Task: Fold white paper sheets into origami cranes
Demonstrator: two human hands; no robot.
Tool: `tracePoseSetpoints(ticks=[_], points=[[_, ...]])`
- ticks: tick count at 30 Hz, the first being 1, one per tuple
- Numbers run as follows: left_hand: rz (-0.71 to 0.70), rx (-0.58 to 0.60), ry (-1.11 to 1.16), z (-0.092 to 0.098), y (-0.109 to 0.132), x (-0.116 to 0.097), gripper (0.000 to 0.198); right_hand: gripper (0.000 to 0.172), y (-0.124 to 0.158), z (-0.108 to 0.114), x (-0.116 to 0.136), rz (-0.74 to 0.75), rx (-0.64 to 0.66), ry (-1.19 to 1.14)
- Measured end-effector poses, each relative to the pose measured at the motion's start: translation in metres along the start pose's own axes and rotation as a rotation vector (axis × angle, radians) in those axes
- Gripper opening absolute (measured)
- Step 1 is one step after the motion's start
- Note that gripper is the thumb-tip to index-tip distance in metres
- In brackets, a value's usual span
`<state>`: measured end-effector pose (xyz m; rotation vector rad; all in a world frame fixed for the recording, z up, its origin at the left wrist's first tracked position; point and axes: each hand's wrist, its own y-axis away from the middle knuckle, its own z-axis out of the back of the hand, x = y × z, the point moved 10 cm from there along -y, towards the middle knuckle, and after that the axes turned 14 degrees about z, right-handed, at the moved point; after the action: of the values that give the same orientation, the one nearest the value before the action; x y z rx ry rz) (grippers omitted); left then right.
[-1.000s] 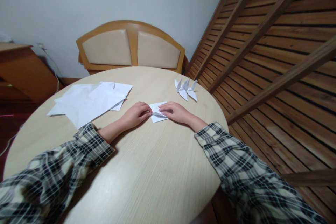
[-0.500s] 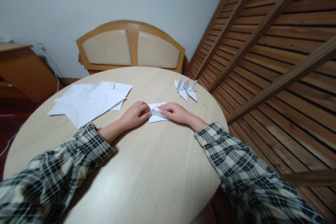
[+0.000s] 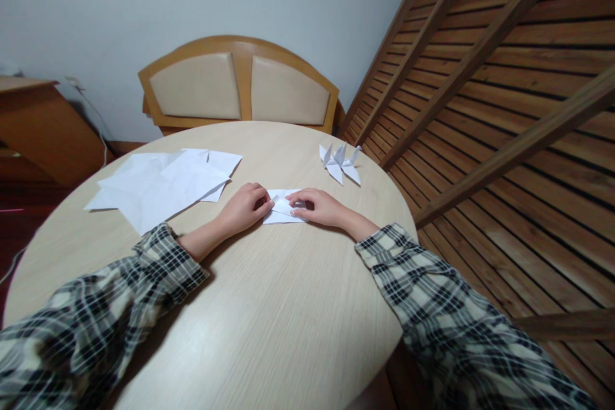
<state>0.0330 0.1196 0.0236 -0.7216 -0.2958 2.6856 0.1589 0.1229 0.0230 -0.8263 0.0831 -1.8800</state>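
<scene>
A small folded sheet of white paper [image 3: 281, 209] lies on the round table between my two hands, with crease lines and a flap on its upper face. My left hand [image 3: 246, 207] pinches its left end, thumb and bent fingers together at the edge. At the right end, my right hand [image 3: 321, 207] has its fingers curled on the paper; thumb and forefinger tips touch it a little apart. The undersides of the fingers are hidden. White paper cranes [image 3: 340, 163] stand close together beyond my right hand.
Several loose white sheets [image 3: 158, 186] overlap on the left of the round table [image 3: 269, 307]. A wooden headboard with cream panels [image 3: 196, 86] stands behind the table's far edge. Slatted wood [image 3: 480, 109] leans along the right side. A brown cabinet [image 3: 43, 134] is at the left.
The folded paper has shifted slightly left and lies flatter, its raised flap lowered. My right thumb and forefinger have parted a little. My left hand has moved slightly left.
</scene>
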Motion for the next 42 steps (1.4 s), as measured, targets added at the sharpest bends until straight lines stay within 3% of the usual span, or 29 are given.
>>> tracePoseSetpoints(ticks=[5, 12, 18, 23, 28, 42], points=[[0.009, -0.001, -0.018, -0.002, -0.001, 0.003, 0.018, 0.029, 0.001, 0.0, -0.002, -0.044, -0.002, 0.013], [0.018, -0.032, -0.063, -0.002, -0.001, 0.007, 0.017, 0.018, 0.0, 0.0, 0.001, 0.013, -0.003, 0.03], [0.06, -0.07, -0.119, 0.001, -0.001, 0.01, 0.013, 0.027, -0.001, 0.0, 0.002, 0.022, 0.006, 0.059], [0.047, -0.068, -0.112, 0.001, -0.001, 0.009, 0.012, 0.014, -0.002, -0.002, 0.011, 0.083, 0.043, 0.056], [0.039, -0.056, -0.081, -0.001, -0.001, 0.009, 0.015, 0.015, -0.001, -0.002, 0.011, 0.08, 0.061, 0.056], [0.057, -0.047, -0.098, -0.001, -0.002, 0.012, 0.023, 0.029, 0.005, -0.003, 0.006, 0.005, 0.175, -0.168]])
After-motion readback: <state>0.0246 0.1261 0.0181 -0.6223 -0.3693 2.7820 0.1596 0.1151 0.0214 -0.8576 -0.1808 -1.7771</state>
